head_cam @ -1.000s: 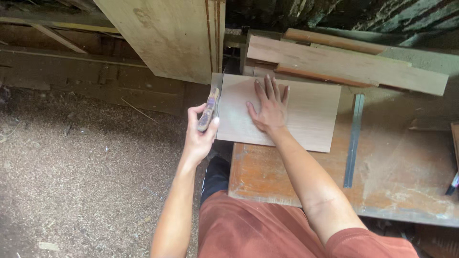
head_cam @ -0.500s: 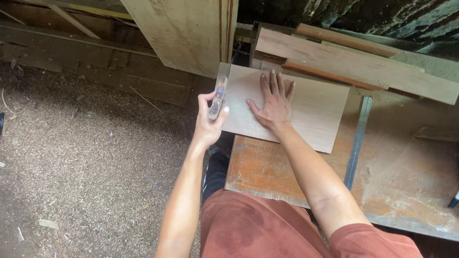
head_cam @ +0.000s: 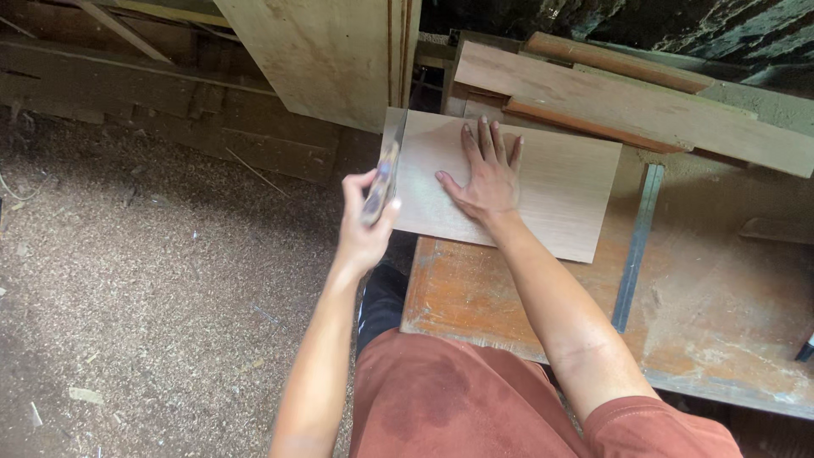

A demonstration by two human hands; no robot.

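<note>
Slightly higher along the board's (head_cam: 543, 182) left edge now, the left hand (head_cam: 366, 229) grips a sanding block (head_cam: 381, 182); right hand (head_cam: 483, 174) lies flat, open (at 12 o'clock on the counter (head_cam: 475, 297)). Overhanging board could tip.

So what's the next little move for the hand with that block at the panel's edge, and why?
Probably another short stroke along the left edge of the plywood panel. The left hand grips a sanding block against that edge, which overhangs the workbench, while the right hand lies flat on the panel, pinning it.
</note>
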